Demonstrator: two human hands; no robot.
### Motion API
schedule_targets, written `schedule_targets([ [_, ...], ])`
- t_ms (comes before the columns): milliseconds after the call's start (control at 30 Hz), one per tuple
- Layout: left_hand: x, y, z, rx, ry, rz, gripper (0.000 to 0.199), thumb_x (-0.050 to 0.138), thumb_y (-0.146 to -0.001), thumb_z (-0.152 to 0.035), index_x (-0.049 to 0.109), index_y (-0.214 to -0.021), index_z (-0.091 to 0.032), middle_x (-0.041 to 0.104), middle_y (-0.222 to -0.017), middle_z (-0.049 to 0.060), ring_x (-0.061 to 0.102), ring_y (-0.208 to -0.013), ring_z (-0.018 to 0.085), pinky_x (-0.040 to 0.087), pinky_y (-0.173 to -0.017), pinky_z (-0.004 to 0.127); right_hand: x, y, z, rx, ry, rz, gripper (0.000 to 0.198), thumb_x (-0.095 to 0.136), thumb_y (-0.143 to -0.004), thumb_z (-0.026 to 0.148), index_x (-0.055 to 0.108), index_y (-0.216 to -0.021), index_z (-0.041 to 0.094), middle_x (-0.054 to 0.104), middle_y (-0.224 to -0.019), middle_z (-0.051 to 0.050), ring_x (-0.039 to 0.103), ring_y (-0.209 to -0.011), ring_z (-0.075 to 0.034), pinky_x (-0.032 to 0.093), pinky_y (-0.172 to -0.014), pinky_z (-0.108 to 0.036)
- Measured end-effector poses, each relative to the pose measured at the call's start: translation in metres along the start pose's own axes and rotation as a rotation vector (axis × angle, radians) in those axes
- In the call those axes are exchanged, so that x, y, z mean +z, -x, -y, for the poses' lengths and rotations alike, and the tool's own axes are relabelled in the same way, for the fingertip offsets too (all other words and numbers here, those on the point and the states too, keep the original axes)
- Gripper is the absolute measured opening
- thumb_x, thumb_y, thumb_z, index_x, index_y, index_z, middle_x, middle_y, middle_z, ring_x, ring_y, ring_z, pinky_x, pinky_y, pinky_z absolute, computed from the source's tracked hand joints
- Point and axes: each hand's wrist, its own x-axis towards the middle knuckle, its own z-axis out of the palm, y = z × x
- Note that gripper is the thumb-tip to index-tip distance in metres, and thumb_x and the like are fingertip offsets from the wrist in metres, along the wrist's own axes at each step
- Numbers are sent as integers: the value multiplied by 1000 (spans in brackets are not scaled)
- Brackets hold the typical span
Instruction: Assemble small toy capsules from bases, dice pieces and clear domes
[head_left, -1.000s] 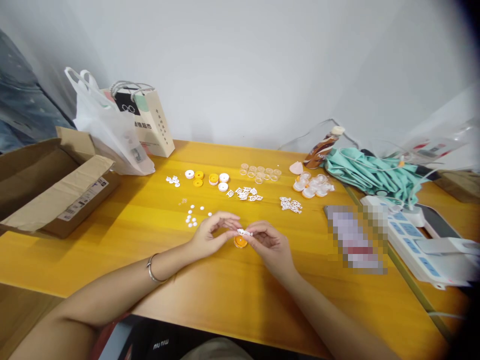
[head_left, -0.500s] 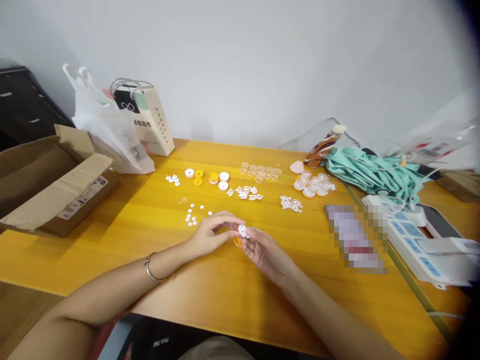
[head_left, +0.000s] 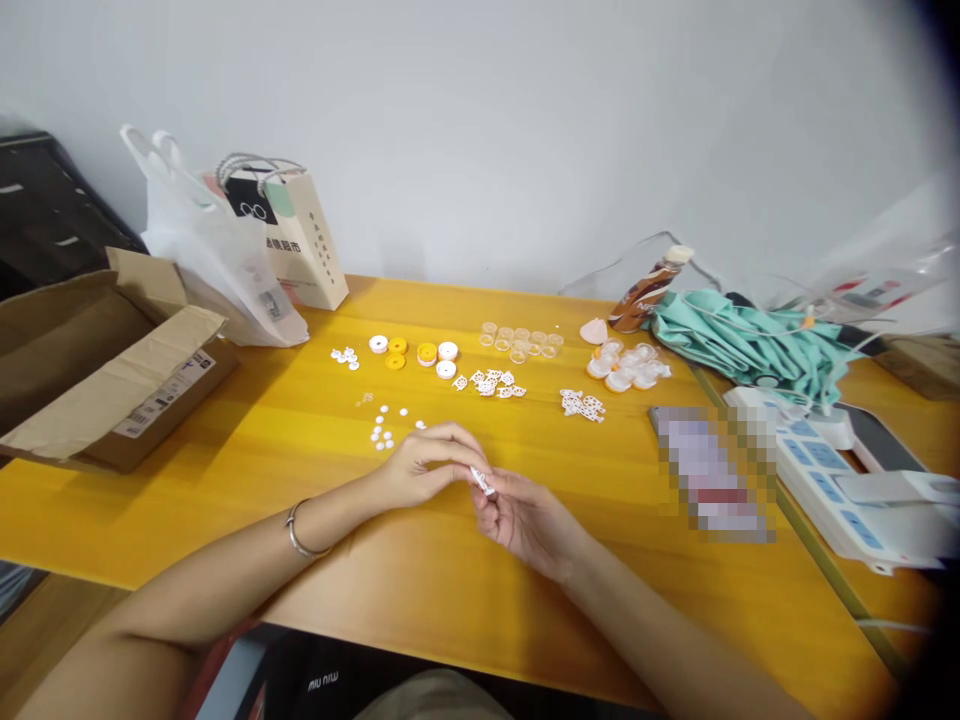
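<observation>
Near the middle of the table, my left hand (head_left: 435,465) and my right hand (head_left: 529,520) meet at the fingertips, both closed on a small white openwork plastic piece (head_left: 482,482). The piece is tilted nearly edge-on. Beyond my hands lie a pile of similar white openwork pieces (head_left: 491,383) and a second pile (head_left: 582,405) to the right. Small white round caps (head_left: 380,433) are scattered left of my left hand. Farther back are white and yellow discs (head_left: 427,353) and clear round cups (head_left: 519,343).
Clear-and-orange round cases (head_left: 626,367) sit right of the cups, near a brown bottle (head_left: 649,290) and green cloth (head_left: 750,340). A phone (head_left: 709,475) and power strip (head_left: 832,480) lie right. An open cardboard box (head_left: 127,370), plastic bag (head_left: 214,260) and paper bag (head_left: 311,240) stand left.
The white openwork piece has turned from facing me to nearly edge-on in my fingers. The orange part seen below it earlier is now out of sight.
</observation>
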Motion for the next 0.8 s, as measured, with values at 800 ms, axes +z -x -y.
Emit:
schedule_targets([
  [800,10,0,16,-380,53,-121,24,61,-78,-28,62,-96,-12,68,-83,6,62,-75,14,49,-72,25,-17,-15,-6,-759,762,-193,19,64,-73,28,60,-91,23,66,-87,-2,62,-79,-15,51,-75,-30],
])
